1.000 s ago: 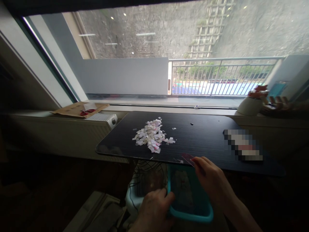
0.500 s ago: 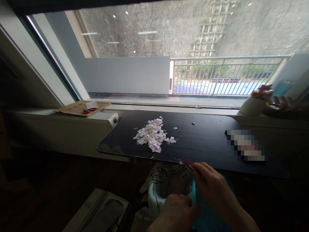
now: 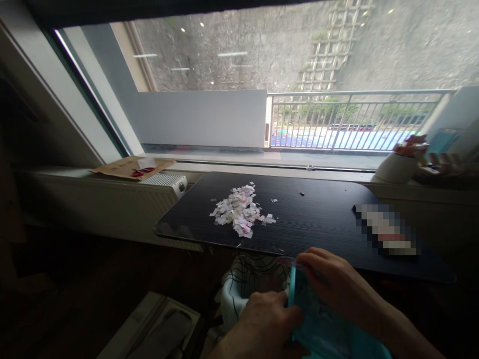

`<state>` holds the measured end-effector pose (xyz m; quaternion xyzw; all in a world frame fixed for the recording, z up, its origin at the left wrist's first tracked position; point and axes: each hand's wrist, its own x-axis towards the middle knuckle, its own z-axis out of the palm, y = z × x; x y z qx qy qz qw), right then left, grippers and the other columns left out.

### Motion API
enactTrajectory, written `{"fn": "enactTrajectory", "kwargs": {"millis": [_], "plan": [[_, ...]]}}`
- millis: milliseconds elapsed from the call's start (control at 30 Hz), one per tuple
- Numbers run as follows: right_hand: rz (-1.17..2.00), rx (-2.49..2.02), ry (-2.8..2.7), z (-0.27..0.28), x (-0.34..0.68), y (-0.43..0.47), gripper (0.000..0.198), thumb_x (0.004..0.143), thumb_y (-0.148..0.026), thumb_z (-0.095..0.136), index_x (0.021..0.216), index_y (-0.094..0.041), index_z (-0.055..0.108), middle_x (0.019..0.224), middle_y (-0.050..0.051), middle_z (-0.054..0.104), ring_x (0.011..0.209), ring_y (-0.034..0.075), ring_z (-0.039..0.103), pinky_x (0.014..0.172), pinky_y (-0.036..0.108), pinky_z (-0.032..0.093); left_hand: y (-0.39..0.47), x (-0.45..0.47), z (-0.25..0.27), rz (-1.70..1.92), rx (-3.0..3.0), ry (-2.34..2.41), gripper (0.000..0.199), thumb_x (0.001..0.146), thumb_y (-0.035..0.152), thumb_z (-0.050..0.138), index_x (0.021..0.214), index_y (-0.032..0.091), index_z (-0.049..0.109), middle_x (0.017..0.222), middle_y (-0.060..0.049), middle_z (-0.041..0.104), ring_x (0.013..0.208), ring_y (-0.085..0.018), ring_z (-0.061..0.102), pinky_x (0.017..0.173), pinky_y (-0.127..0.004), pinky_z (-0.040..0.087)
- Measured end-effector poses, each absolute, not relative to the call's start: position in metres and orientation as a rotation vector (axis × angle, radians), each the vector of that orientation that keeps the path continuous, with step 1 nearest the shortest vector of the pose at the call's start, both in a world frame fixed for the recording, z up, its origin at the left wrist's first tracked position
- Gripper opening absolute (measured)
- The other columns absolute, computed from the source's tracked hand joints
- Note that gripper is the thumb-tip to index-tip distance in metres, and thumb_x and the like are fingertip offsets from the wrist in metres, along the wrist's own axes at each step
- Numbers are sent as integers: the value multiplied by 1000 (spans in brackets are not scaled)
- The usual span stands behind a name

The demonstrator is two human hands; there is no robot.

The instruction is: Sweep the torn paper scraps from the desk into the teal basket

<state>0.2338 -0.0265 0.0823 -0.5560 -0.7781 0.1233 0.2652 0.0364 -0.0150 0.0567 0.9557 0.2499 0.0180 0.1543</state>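
At the bottom of the view, my left hand (image 3: pixel 265 316) is closed around the rim of a turquoise translucent plastic container (image 3: pixel 325 329). My right hand (image 3: pixel 329 279) pinches a thin, flat pinkish piece (image 3: pixel 285 260) whose exact kind I cannot make out. That piece is just above the container's upper left rim, by the table's front edge. Beyond both hands, a heap of small white paper scraps (image 3: pixel 239 209), some tinged pink, lies on the black table (image 3: pixel 318 219). The container's lower part is hidden by my hands and the frame's edge.
A blurred-out flat object (image 3: pixel 387 232) lies at the table's right. Red-handled scissors (image 3: pixel 144 171) rest on a brown paper envelope (image 3: pixel 116 167) on the sill, beside a radiator (image 3: pixel 164 184). A white pot (image 3: pixel 396 165) stands at the right end of the sill.
My right hand has drawn the pinkish piece back from the table's edge to the container's rim. More of the container's inside shows. The view has shifted slightly.
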Motion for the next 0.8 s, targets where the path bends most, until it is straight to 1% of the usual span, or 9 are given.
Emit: {"fn": "enactTrajectory", "kwargs": {"millis": [100, 200, 333, 500, 633, 800], "plan": [[214, -1514, -2015, 89, 238, -3, 20, 91, -21, 43, 100, -22, 60, 93, 2, 62, 80, 14, 57, 71, 26, 43, -12, 20, 56, 17, 2748, 794, 27, 70, 40, 75, 83, 25, 57, 86, 4, 58, 73, -18, 60, 56, -23, 39], [117, -1563, -2009, 88, 241, 29, 23, 90, -22, 43, 103, -20, 62, 92, 4, 63, 76, 15, 57, 65, 26, 42, -10, -1, 49, 1, 2720, 912, 28, 68, 39, 75, 82, 24, 56, 86, 2, 59, 74, -19, 59, 57, -24, 40], [61, -1624, -2056, 81, 238, 63, 25, 90, -20, 42, 103, -18, 64, 92, 5, 64, 82, 17, 58, 69, 27, 42, -9, -26, 34, 77, 2696, 1153, 23, 69, 29, 74, 80, 22, 55, 86, 0, 59, 76, -19, 58, 59, -25, 39], [66, -1657, -2106, 76, 235, 60, 26, 90, -19, 42, 102, -18, 65, 90, 6, 64, 78, 16, 57, 67, 26, 42, -16, -37, 15, 170, 2710, 1196, 24, 64, 18, 73, 78, 22, 54, 85, 2, 57, 75, -18, 56, 58, -24, 36], [61, -1644, -2161, 80, 235, 47, 26, 90, -21, 41, 102, -20, 64, 90, 5, 64, 75, 15, 57, 62, 25, 41, -15, -34, 7, 187, 2678, 1142, 23, 66, 23, 73, 77, 22, 53, 85, 1, 57, 75, -19, 55, 57, -25, 34], [71, -1631, -2133, 86, 227, 61, 28, 90, -20, 41, 105, -17, 64, 92, 6, 64, 80, 16, 57, 66, 25, 42, -15, -37, 6, 214, 2684, 1060, 23, 64, 24, 72, 76, 22, 52, 83, 1, 55, 71, -18, 55, 54, -25, 32]]}}
